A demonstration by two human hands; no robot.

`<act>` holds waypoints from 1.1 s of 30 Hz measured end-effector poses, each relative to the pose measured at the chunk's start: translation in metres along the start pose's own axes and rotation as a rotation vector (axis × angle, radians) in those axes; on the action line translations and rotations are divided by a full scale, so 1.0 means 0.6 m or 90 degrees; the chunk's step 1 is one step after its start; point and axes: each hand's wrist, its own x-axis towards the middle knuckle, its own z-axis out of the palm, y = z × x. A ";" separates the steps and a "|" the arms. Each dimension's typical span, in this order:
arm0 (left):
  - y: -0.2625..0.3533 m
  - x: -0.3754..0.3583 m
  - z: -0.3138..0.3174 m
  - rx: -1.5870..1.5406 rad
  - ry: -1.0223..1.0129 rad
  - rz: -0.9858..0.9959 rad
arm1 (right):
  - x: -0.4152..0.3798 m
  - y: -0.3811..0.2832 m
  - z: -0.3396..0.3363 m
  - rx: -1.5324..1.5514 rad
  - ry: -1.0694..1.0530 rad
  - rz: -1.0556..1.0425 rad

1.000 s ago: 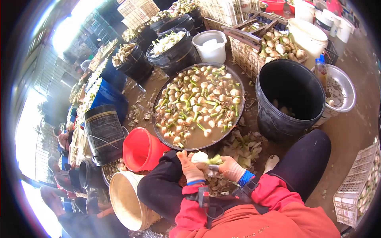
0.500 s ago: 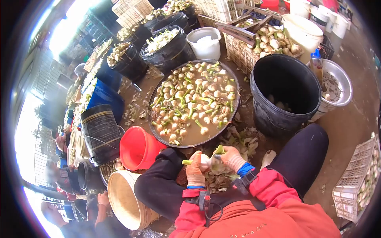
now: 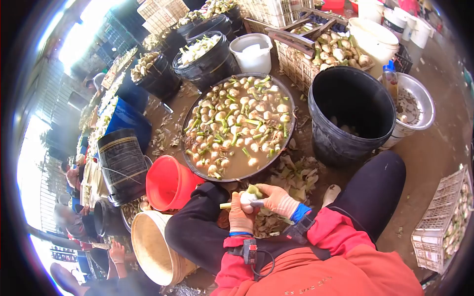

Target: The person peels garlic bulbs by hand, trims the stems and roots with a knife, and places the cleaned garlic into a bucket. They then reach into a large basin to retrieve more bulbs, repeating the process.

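Note:
Between my two gloved hands is a white garlic bulb (image 3: 248, 198) with a short green stem pointing left. My left hand (image 3: 241, 217) is closed around the bulb and stem from below. From the right, my right hand (image 3: 279, 201) pinches the bulb's green outer skin (image 3: 253, 190). A small grey, blade-like piece (image 3: 257, 203) shows at the right thumb; how it is held cannot be made out. Beneath the hands lies a heap of peeled-off husks (image 3: 269, 223). Just beyond them stands a wide round basin (image 3: 197, 170) of murky water, full of garlic bulbs with cut green stems.
A black bucket (image 3: 323, 133) stands right of the basin, a red bucket (image 3: 170, 185) and a cream bucket (image 3: 150, 246) to the left. Crates of bulbs (image 3: 296, 61) are behind; another crate (image 3: 437, 232) sits far right. Other people (image 3: 111, 261) work at left.
My right hand has shifted left and turned over the bulb, bringing the green skin down against its top. My left hand still holds the bulb in nearly the same place.

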 end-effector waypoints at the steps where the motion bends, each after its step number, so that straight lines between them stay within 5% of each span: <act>1: -0.005 0.005 0.001 0.004 0.023 -0.011 | 0.002 0.000 0.000 -0.001 0.001 -0.001; 7: 0.012 -0.009 -0.002 0.013 0.046 0.026 | 0.026 0.057 -0.038 -0.206 0.219 0.116; 8: 0.018 -0.018 0.007 0.029 0.036 0.037 | 0.033 0.062 -0.062 -0.271 0.129 0.236; 11: 0.013 -0.008 -0.005 0.047 0.026 0.045 | 0.025 0.066 -0.047 -0.530 0.038 0.170; 13: 0.003 0.001 -0.010 0.031 0.077 0.049 | 0.019 0.049 -0.024 -0.398 0.035 -0.028; 17: -0.018 0.010 -0.014 0.042 0.092 0.086 | 0.007 0.017 0.021 0.096 0.004 0.059; 21: -0.028 0.011 -0.007 0.034 0.099 0.092 | 0.004 -0.004 0.025 -0.053 0.067 0.171; 23: -0.031 0.010 -0.006 0.034 0.114 0.072 | 0.003 0.008 0.036 -0.163 0.108 0.107; 29: -0.057 0.015 0.001 0.262 0.124 0.327 | 0.010 0.025 0.043 -0.357 0.252 -0.001; 33: -0.049 -0.035 0.031 0.272 -0.144 0.262 | 0.035 0.088 -0.008 -0.338 0.265 0.128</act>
